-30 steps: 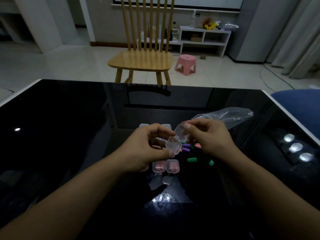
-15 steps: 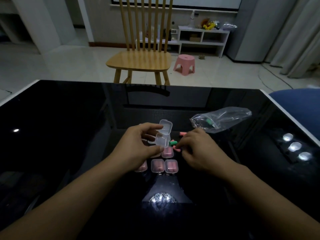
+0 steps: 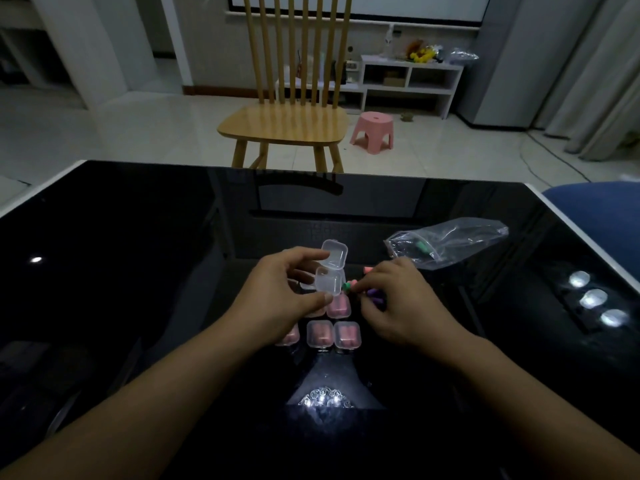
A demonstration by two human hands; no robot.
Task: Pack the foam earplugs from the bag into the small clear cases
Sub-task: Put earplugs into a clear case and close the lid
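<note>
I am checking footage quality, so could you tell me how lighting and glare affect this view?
Head view: dim overall; the glossy black table mirrors ceiling lights as bright glare spots; wide-angle bending at the edges; the open clear case in the left hand stays legible.

A glossy black table (image 3: 138, 271) with a thin white edge carries everything, its surface mirroring ceiling lights and the room. Near its middle sit several closed clear cases (image 3: 333, 333) with pink earplugs inside (some partly hidden under the hands), and just beyond them a small scatter of loose earplugs (image 3: 372, 299) in purple, green and pink lies on the glass. Farther right, a crumpled clear plastic bag (image 3: 450, 244) lies flat, a green earplug showing inside.
</note>
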